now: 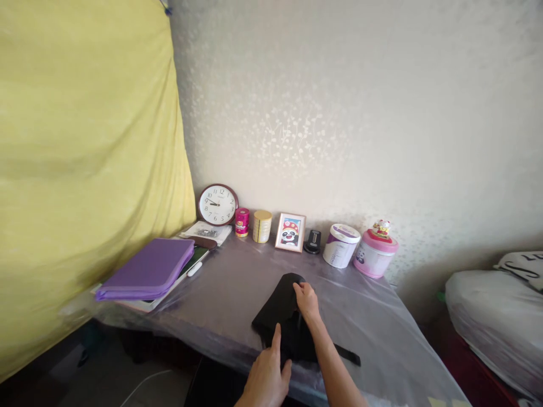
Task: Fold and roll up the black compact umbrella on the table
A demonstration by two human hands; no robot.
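Observation:
A black cloth item with a rounded far end lies near the front edge of the table; its exact kind is not clear. A narrow black strap sticks out from it to the right. My right hand pinches the cloth near its far right edge, fingers closed. At the near side is my left hand, its index finger stretched forward over the cloth and its thumb held apart. The other left fingers are partly hidden.
A purple folder lies on papers and a board at left. Along the wall stand a clock, a pink can, a yellow-lidded can, a framed panda picture, a black stapler-like object and two tubs.

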